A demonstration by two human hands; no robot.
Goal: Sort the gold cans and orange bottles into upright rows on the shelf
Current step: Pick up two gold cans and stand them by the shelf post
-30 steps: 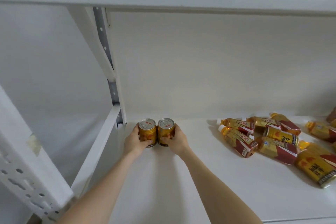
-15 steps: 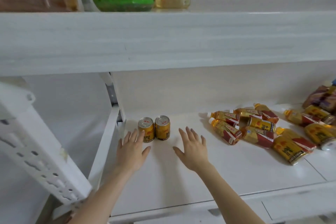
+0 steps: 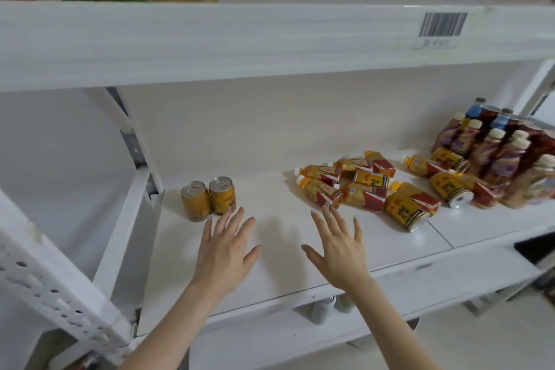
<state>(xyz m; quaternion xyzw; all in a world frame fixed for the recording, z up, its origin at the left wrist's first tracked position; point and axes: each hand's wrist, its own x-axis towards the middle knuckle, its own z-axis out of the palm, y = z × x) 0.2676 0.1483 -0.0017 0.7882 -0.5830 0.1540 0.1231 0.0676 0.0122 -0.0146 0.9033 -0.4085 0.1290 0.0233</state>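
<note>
two cans (image 3: 194, 201): stood upright and touching at the shelf's (image 3: 270, 267) back left. row begun!
pile (image 3: 369, 189): orange bottles and more gold cans lay on their sides further right. most of the sorting was left, i'd judge.
left hand (image 3: 223, 249): fingers spread, held nothing, just before the cans.
right hand (image 3: 336, 246): fingers splayed, empty, tips near the closest bottle (image 3: 319, 191).
writing: labels too blurred to read. a barcode sticker (image 3: 444, 24) sat on the upper shelf edge.

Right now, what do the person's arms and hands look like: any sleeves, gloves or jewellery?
The left hand and right hand are bare: no gloves, rings or watch show. Both forearms are uncovered to the frame's edge, no sleeve in view. The fingernails look longish and pale, perhaps polished.
</note>
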